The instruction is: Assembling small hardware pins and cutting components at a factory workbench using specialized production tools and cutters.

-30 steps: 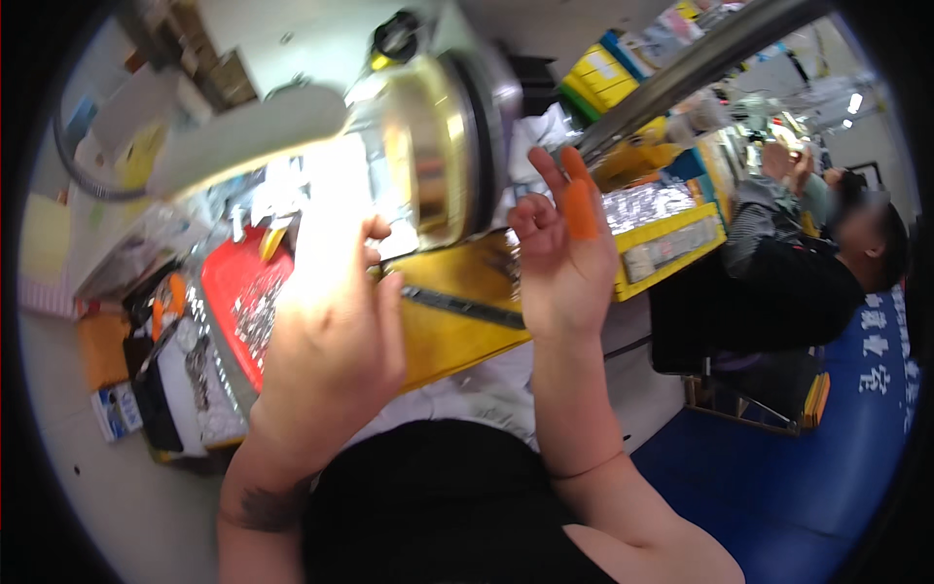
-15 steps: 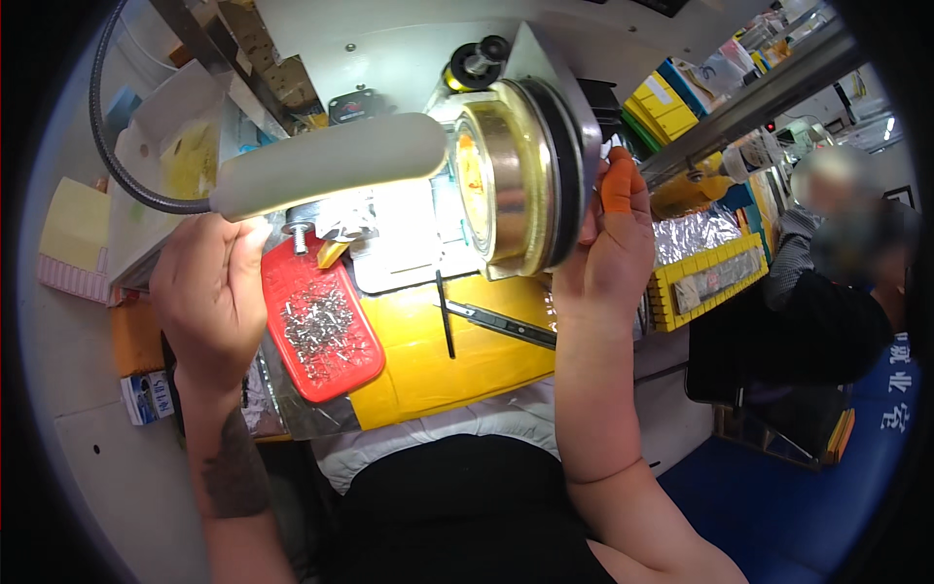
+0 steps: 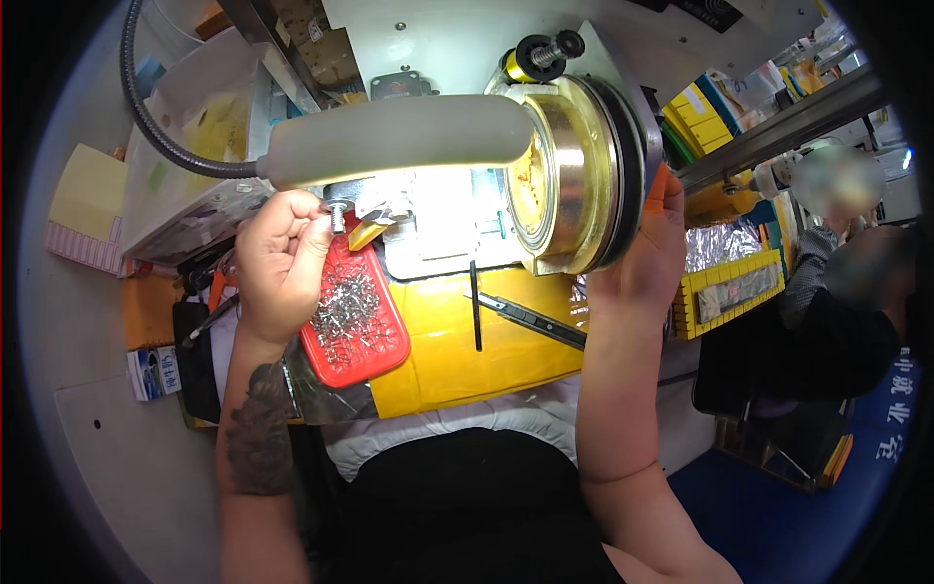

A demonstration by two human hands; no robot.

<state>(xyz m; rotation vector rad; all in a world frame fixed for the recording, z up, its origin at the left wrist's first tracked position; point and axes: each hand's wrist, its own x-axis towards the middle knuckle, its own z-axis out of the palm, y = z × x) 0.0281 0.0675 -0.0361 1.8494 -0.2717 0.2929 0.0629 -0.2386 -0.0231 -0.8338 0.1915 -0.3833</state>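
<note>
My left hand (image 3: pixel 280 265) is closed, thumb and fingertips pinched beside a metal bolt (image 3: pixel 338 218) under the lamp. What the pinch holds, if anything, is too small to make out. Just below lies a red tray (image 3: pixel 381 362) with a heap of small metal pieces (image 3: pixel 348 310). On the right, my right hand (image 3: pixel 647 251) reaches up along the far side of a round brass-coloured wheel (image 3: pixel 581 180) with a black rim. An orange cover shows on one of its fingers; the fingertips are hidden behind the wheel and its plate.
A grey tubular lamp (image 3: pixel 399 141) on a flexible neck crosses above the work. A utility knife (image 3: pixel 533 321) and thin black stick (image 3: pixel 476 307) lie on a yellow sheet (image 3: pixel 438 360). Right stands a yellow rack (image 3: pixel 732 292); farther right sits another person (image 3: pixel 827 302). A translucent bin (image 3: pixel 209 136) stands left.
The whole view has shifted, putting the bench further right. My left hand has moved right, closer to the bolt. My right hand's fingers have slipped further behind the wheel.
</note>
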